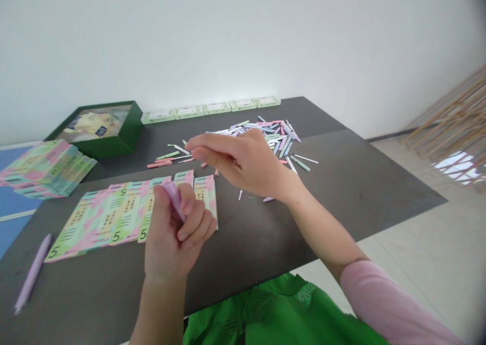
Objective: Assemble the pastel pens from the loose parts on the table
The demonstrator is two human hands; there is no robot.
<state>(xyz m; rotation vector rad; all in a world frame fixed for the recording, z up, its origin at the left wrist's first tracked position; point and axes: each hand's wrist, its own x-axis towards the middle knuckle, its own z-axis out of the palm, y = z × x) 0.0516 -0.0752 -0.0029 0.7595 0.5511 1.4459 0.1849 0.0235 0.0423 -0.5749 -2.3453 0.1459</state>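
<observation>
My left hand (176, 228) is closed around a short lilac pen barrel (175, 201), held upright above the table's front part. To the right of it and slightly higher, my right hand (243, 163) hovers with fingers and thumb pressed together; whatever may be between the fingertips is hidden. Beneath and behind my left hand lies a row of overlapping printed cards (102, 216) in green and pink, some marked with a 5. A whole lilac pen (33, 274) rests on the table at the far left. Past my right hand spreads a pile of pastel pen parts (283, 137).
A dark green box (131, 132) with packets inside stands at the back left. Stacked printed packs (49, 168) sit beside it. Several flat pale green boxes (216, 107) line the wall. Small loose parts (240, 195) lie on the dark table (360, 183).
</observation>
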